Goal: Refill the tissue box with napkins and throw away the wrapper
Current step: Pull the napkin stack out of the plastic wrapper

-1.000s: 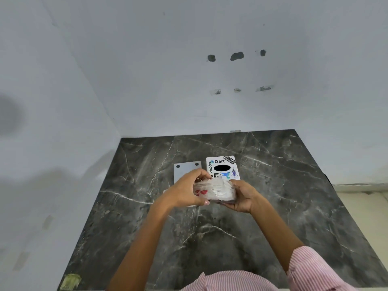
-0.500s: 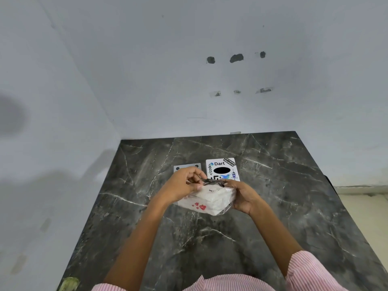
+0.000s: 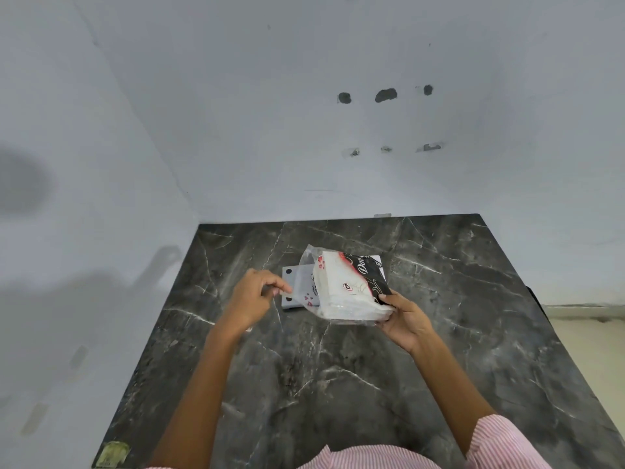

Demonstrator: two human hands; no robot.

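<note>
**A:** So the right hand (image 3: 404,316) is gripping the napkin pack (image 3: 348,289) by its near corner, held above the marble counter (image 3: 338,384). The left hand (image 3: 252,297) is pinching a bit of the clear wrapper (image 3: 306,289).

**B:** Yeah, I'd peel it sideways slowly, keeping the stack squeezed so nothing fans out. The tissue box (image 3: 381,264) is mostly hidden behind the pack.

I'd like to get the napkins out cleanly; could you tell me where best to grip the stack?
Grip the stack at its left end, coming from the left with the left hand. The wrapper looks loose and open there, while the right hand holds the pack's right end, so a pinch across the stack's thickness should slide it out leftward.
</note>
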